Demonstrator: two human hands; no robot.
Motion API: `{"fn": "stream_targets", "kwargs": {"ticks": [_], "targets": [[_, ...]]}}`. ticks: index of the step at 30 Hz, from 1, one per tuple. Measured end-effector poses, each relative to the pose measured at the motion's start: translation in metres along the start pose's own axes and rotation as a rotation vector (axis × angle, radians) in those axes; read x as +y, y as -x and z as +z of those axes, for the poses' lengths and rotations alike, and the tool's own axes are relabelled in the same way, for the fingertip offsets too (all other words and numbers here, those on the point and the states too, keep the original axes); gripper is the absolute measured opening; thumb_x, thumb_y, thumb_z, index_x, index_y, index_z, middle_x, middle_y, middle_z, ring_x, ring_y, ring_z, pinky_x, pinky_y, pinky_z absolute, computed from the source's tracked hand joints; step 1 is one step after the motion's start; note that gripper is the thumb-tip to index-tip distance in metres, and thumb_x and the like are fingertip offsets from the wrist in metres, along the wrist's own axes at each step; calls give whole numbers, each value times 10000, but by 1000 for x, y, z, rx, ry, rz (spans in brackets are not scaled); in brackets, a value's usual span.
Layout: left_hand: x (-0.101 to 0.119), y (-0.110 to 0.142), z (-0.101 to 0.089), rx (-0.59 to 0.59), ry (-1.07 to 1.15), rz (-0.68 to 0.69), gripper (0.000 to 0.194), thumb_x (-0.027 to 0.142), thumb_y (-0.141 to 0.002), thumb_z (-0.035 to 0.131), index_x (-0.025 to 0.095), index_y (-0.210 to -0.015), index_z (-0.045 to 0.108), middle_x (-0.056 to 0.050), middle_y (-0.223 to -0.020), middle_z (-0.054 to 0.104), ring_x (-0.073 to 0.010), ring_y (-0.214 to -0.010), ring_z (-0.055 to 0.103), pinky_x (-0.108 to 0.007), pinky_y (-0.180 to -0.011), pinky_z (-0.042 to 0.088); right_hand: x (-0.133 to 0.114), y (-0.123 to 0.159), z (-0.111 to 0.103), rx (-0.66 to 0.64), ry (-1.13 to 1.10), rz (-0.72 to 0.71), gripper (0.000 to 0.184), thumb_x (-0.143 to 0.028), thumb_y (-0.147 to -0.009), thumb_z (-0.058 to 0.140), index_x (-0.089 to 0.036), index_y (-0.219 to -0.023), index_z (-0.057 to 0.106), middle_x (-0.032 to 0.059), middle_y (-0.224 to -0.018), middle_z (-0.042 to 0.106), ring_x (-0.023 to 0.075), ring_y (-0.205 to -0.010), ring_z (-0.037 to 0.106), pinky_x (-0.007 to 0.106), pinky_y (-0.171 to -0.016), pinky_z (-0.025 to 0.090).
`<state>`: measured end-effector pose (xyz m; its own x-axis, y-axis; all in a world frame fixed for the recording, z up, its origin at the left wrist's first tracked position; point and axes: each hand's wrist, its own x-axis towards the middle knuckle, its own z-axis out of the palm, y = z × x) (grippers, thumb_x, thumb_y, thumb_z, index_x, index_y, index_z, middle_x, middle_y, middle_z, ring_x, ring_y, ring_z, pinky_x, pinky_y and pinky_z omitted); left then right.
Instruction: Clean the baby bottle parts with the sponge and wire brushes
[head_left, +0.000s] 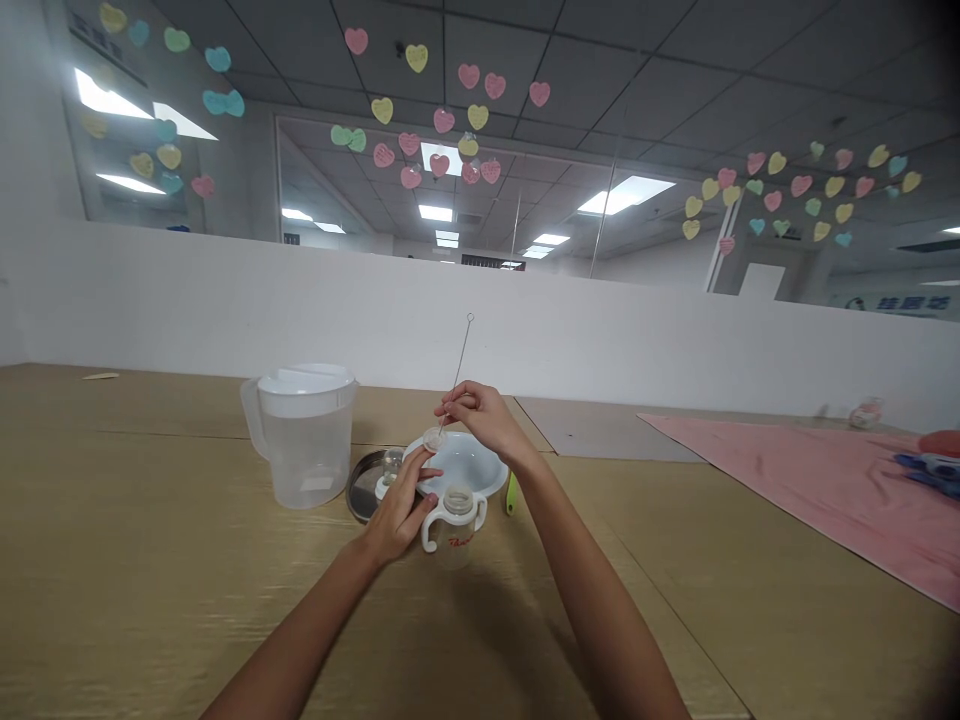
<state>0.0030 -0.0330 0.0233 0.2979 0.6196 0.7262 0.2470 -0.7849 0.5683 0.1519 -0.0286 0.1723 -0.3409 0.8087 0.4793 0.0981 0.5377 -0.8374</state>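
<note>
A handled baby bottle (452,530) stands nearest, at six o'clock from a white bowl (480,460). The left hand (397,507) rests by the bowl's rim, fingers loosely apart; any grip cannot be told. The right hand (474,413) pinches a thin wire brush (459,365), its round white end (434,439) sensibly kept over the bowl. A plastic jug (304,445) stands at nine o'clock.

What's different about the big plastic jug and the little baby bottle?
The plastic jug is much bigger than the baby bottle. The jug has one handle, but the bottle has two white ones. The jug has a white lid, while the bottle's top looks open. Both are see-through and stand upright on the table.
</note>
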Motion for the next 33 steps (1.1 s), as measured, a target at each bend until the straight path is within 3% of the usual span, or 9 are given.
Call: {"fn": "stream_targets", "kwargs": {"ticks": [6,10,19,26,33], "targets": [[-1,1,0,-6,-27,0,513,294,-881,387,229,-1353,196,-134,-1397,228,-223,-1077,507,-414,-966,373,18,-8,3,6,109,-37,17,-136,-704,553,-148,-698,542,-18,-642,568,91,-580,580,232,-613,479],[-2,1,0,5,-15,16,507,289,-881,396,218,-1346,209,-143,-1386,233,-221,-1070,504,-427,-961,375,27,-12,2,34,215,-49,38,-129,-690,566,-150,-721,570,-7,-657,602,99,-622,594,219,-619,471],[0,0,-1,3,-49,33,506,272,-877,404,234,-1344,212,-139,-1375,248,-225,-1050,527,-425,-947,379,14,-7,2,81,332,-78,30,-136,-681,594,-159,-662,592,8,-703,650,106,-644,605,208,-616,454],[-7,3,0,20,-166,36,537,273,-876,402,229,-1359,173,-150,-1372,264,-219,-1047,533,-441,-954,377,14,-4,2,17,441,-92,17,-153,-693,604,-160,-677,606,5,-679,646,108,-641,596,206,-603,437],[1,1,-1,16,-227,28,542,286,-868,397,216,-1365,189,-146,-1372,276,-201,-1009,546,-413,-949,374,15,-2,2,-8,596,-116,44,-181,-720,582,-164,-727,623,15,-717,650,108,-666,579,206,-617,409]]}}
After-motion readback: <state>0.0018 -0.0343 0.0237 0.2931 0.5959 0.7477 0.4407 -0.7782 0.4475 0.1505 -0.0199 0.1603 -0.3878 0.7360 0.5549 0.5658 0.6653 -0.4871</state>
